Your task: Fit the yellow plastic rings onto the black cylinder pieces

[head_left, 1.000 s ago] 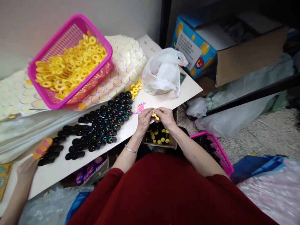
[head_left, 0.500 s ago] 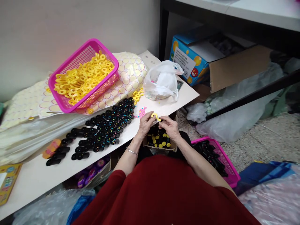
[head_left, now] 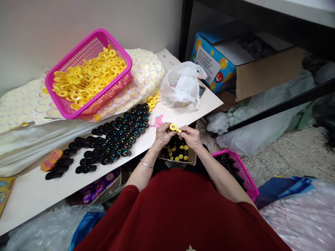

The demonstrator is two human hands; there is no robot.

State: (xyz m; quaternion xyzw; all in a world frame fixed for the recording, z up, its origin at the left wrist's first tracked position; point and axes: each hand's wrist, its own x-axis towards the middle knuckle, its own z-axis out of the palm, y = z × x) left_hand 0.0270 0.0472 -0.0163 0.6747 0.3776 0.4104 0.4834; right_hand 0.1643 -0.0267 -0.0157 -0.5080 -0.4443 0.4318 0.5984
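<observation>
My left hand point(head_left: 163, 135) is closed on the round end of a yellow plastic ring with a short tail point(head_left: 173, 127). A small dark circle shows in the ring's centre; what lies behind it is hidden by my fingers. My right hand point(head_left: 192, 138) pinches the tail end from the other side. Just below both hands stands a cardboard box point(head_left: 192, 157) of black tubes with yellow ends point(head_left: 180, 156). On the white table point(head_left: 146, 143), left of my hands, lie small pink beads point(head_left: 158, 121) and rows of open black tubes point(head_left: 115, 134) with coloured bits inside.
A pink basket point(head_left: 49, 91) of yellow rings point(head_left: 89, 78) rests tilted on circle-printed sheets point(head_left: 143, 66). Near the table's far corner sits a white plastic bag point(head_left: 180, 85). Another pink basket point(head_left: 250, 177) with black pieces stands low at right, and a blue carton point(head_left: 209, 66) lies beyond.
The yellow ring has turned in my fingers, and its centre now shows a dark circle. Both hands stay close together on it. The camera view has shifted slightly.
</observation>
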